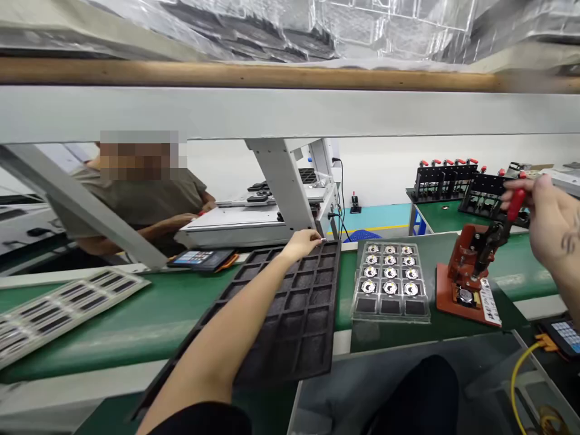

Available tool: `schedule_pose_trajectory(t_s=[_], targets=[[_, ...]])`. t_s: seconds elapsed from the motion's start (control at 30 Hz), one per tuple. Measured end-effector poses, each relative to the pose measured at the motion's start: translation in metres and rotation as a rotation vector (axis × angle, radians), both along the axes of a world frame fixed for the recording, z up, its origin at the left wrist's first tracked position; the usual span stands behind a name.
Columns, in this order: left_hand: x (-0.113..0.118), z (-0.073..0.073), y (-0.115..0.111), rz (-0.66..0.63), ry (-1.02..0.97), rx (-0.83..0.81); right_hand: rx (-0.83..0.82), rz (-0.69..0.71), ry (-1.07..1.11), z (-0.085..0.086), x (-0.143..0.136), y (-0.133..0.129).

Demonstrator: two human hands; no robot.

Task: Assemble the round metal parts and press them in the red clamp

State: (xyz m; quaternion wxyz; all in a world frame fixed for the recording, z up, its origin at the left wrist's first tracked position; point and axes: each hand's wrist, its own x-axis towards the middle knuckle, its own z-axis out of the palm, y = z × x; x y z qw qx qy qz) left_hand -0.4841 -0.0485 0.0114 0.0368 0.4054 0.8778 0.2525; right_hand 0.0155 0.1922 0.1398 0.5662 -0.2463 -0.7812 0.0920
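Note:
My left hand (302,243) reaches over the far edge of a black compartment tray (312,314). Its fingers are pinched on a small, light-coloured piece too small to name. My right hand (544,211) is closed on the red handle (515,205) of a toggle clamp on a red-orange fixture (462,260). The handle points upward. A round part (466,295) sits in the fixture's base. Between the two hands, a clear plastic tray (390,315) holds several round white-and-black parts, with its nearest row showing only dark squares.
A pale slotted tray (67,308) lies on the green conveyor (158,326) at left. Across it, a person (149,199) works at a white machine. A shelf beam (290,112) crosses above. More clamp fixtures (446,181) stand behind right; a yellow cable (514,380) hangs lower right.

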Motion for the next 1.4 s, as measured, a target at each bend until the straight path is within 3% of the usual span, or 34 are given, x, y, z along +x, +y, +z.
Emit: schedule_pose_trajectory(t_s=[0.07,0.13,0.23,0.3,0.5,0.63,0.73,0.83,0.97,1.07,1.17,1.3,1.4], targets=[[0.002,-0.015,0.008,-0.014,0.014,-0.034,0.025,-0.086,0.035,-0.017,0.017,-0.042],[0.007,-0.026,0.015,-0.03,0.017,-0.064,0.017,-0.058,0.053,-0.042,0.032,-0.066],[0.019,-0.034,0.023,-0.063,0.015,-0.099,0.025,0.095,0.015,-0.075,0.043,-0.072],[0.027,-0.034,0.027,-0.088,0.018,-0.114,0.018,0.163,-0.011,-0.087,0.044,-0.069],[0.061,-0.024,0.031,-0.188,0.052,-0.109,-0.002,0.184,-0.068,-0.094,0.047,-0.071],[0.115,-0.026,0.042,-0.423,0.037,-0.089,0.078,0.131,-0.114,-0.097,0.055,-0.089],[0.168,-0.034,0.061,-0.678,0.046,-0.115,0.146,0.081,-0.085,-0.097,0.059,-0.107],[0.21,-0.045,0.089,-0.805,0.054,-0.186,0.123,0.088,-0.096,-0.097,0.065,-0.122],[0.231,-0.052,0.122,-0.896,0.036,-0.291,0.038,0.109,-0.178,-0.105,0.092,-0.139],[0.234,-0.045,0.131,-0.917,0.036,-0.326,-0.048,0.074,-0.224,-0.118,0.125,-0.151],[0.252,-0.03,0.125,-0.954,0.053,-0.277,-0.157,0.018,-0.234,-0.131,0.156,-0.165],[0.315,-0.001,0.103,-1.099,0.028,-0.103,-0.461,-0.017,-0.193,-0.139,0.171,-0.178],[0.373,0.017,0.092,-1.349,0.016,0.225,-0.682,0.047,-0.11,-0.136,0.166,-0.18]])
